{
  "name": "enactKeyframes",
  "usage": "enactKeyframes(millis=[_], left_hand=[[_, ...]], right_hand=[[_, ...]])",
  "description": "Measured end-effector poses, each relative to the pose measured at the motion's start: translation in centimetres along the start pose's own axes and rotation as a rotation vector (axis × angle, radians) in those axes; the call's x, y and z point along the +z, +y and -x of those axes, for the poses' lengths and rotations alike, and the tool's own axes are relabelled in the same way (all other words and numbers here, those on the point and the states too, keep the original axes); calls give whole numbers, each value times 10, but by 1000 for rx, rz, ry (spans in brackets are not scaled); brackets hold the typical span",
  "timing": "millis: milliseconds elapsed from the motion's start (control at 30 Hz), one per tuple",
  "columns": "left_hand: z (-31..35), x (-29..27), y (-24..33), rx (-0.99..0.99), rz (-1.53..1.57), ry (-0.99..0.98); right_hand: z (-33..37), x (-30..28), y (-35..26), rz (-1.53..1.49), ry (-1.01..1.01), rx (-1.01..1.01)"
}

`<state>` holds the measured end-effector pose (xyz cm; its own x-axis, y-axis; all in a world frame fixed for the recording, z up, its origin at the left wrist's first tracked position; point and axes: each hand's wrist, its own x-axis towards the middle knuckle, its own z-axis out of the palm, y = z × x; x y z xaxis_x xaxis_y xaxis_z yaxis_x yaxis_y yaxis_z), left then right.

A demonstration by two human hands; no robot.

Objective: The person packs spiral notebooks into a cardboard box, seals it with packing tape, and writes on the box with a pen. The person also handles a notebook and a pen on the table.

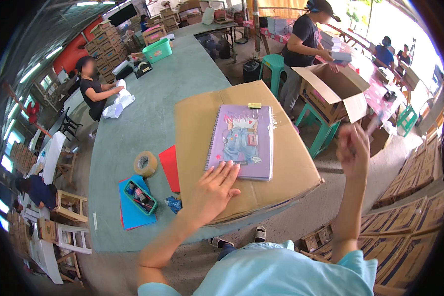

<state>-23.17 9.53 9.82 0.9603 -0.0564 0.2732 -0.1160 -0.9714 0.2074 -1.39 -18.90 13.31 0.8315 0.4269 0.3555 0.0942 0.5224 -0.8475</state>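
A spiral-bound purple notebook with a drawing of jeans on its cover lies on a closed cardboard box in front of me. My left hand rests on the notebook's lower left part, its fingers stretched out flat. At the notebook's top edge sits a small yellow piece. My right hand is raised to the right of the box, fingers closed and blurred. From it sticks out a slim, pen-like stick, too smeared to name surely.
Left of the box on the green table are a tape roll, a green basket of small items, blue sheets and a red sheet. An open carton stands on a green stool. Co-workers stand nearby.
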Motion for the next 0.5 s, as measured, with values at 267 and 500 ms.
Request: enactKeyframes(millis=[267,500], left_hand=[[-46,-26,41,-56,-33,-38],[9,-11,41,-491,999,610]], right_hand=[[46,-48,26,-286,36,7],[52,-36,18,-375,88,-60]])
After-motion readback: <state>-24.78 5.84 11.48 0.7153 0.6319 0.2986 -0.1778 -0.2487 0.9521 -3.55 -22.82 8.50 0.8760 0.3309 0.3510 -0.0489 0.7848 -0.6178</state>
